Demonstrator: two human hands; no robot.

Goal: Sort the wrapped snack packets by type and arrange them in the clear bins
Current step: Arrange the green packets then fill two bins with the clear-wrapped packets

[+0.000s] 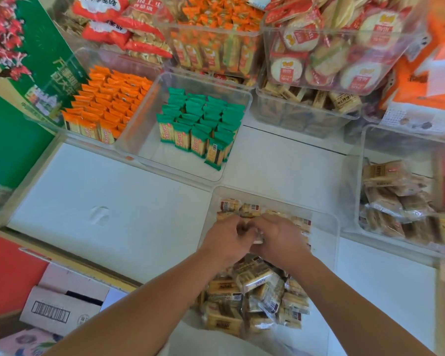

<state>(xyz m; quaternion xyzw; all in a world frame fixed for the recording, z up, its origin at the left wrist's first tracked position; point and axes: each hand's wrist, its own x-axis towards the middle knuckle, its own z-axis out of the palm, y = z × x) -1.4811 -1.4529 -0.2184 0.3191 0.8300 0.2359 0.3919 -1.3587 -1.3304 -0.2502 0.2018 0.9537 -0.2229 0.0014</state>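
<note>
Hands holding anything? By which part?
Left hand and right hand grip a packet between them; which part cannot be told.

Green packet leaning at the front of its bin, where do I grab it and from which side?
Probably pinch the green packet by its upper crimped end, coming from above on the near side. It leans back on the row behind it, while the bin floor in front is bare, so fingers fit there.

A white table [280, 163] carries several clear bins [144, 140], side by side.
</note>
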